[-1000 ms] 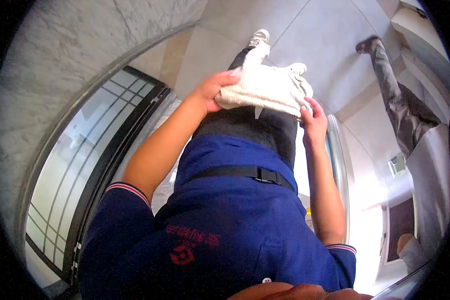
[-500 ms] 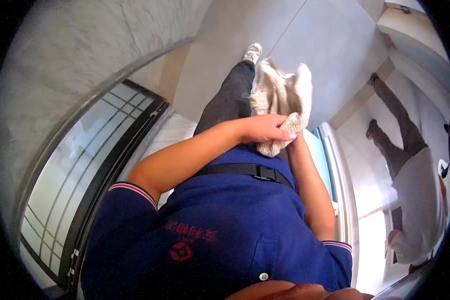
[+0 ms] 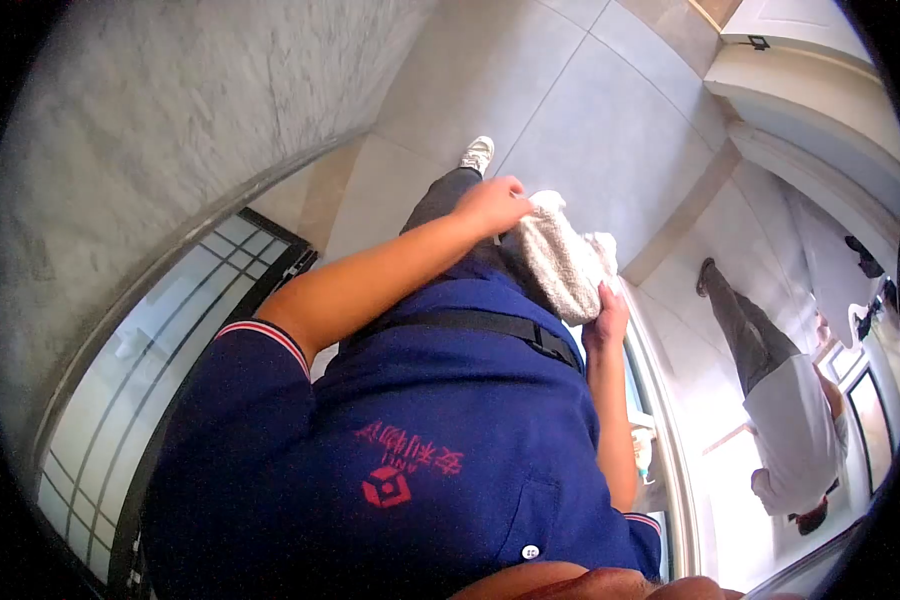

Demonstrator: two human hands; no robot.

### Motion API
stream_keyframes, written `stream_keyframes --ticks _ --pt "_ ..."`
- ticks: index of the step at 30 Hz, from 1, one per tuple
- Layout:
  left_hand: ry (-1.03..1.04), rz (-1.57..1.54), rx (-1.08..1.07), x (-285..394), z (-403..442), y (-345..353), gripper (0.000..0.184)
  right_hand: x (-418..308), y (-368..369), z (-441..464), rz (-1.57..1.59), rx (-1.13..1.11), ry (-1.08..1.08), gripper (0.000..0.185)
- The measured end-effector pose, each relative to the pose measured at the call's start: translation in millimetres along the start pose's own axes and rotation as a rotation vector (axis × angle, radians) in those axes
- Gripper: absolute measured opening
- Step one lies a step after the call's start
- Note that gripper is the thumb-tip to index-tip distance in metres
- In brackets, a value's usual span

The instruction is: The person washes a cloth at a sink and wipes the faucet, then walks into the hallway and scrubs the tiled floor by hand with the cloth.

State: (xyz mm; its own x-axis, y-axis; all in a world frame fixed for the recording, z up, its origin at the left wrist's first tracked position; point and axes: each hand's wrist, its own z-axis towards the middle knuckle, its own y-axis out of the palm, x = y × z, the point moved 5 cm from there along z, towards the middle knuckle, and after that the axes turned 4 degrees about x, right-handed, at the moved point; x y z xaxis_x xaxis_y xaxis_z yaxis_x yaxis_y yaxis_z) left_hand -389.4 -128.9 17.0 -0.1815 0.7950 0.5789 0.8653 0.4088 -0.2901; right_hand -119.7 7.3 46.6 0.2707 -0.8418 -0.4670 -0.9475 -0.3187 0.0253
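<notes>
My left hand [image 3: 495, 206] is closed at the upper left edge of an off-white, nubby cloth [image 3: 564, 262], fingertips pinching its border. On the other side, my right hand [image 3: 608, 320] grips the cloth's lower right end, thumb along the edge. The cloth hangs between both hands, partly folded, in front of my waist and above my dark trousers. Part of its far side is hidden behind the folds.
A marble-patterned wall [image 3: 200, 110] curves along the left, with a black-framed glass panel [image 3: 160, 370] below it. Grey floor tiles [image 3: 580, 120] lie ahead. At right, another person [image 3: 790, 410] in a pale top stands beyond a metal-edged frame [image 3: 660, 430].
My hands have moved apart, and the cloth, bunched in them before, is now stretched between them. My left hand went up and left. The other person has shifted, and the view has turned slightly.
</notes>
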Motion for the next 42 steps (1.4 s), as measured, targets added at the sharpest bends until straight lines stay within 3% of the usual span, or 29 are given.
stream_keyframes --ticks 1,5,11,16,20,28,35,42 --pt "0.075 0.175 0.109 5.8 -5.7 -18.0 0.036 0.6 -1.7 -0.9 -0.023 0.034 -0.019 0.036" --pt "-0.079 -0.062 -0.022 -57.5 15.5 -36.8 0.034 0.2 -1.5 4.7 0.003 0.087 -0.029 0.034" --pt "-0.194 -0.111 0.035 -48.2 15.5 -57.6 0.029 0.6 -1.7 38.1 -0.073 -0.006 0.014 0.034" --pt "-0.207 -0.293 0.025 12.3 23.2 -42.3 0.028 -10.4 -1.7 76.8 -0.274 -0.053 0.074 0.03" --pt "-0.231 -0.303 -0.048 59.3 26.1 -15.8 0.027 -25.9 -12.9 107.7 -0.232 -0.088 0.078 0.035" --pt "-0.226 -0.267 -0.203 127.9 42.9 42.2 0.025 -86.8 -59.5 141.7 -0.289 -0.009 -0.046 0.03" --pt "-0.203 -0.168 -0.276 144.6 61.8 37.8 0.024 -72.9 -70.9 121.2 -0.109 0.093 -0.072 0.029" --pt "-0.167 0.006 -0.408 155.8 70.4 28.9 0.023 -29.1 -25.1 76.5 0.23 0.106 0.002 0.032"
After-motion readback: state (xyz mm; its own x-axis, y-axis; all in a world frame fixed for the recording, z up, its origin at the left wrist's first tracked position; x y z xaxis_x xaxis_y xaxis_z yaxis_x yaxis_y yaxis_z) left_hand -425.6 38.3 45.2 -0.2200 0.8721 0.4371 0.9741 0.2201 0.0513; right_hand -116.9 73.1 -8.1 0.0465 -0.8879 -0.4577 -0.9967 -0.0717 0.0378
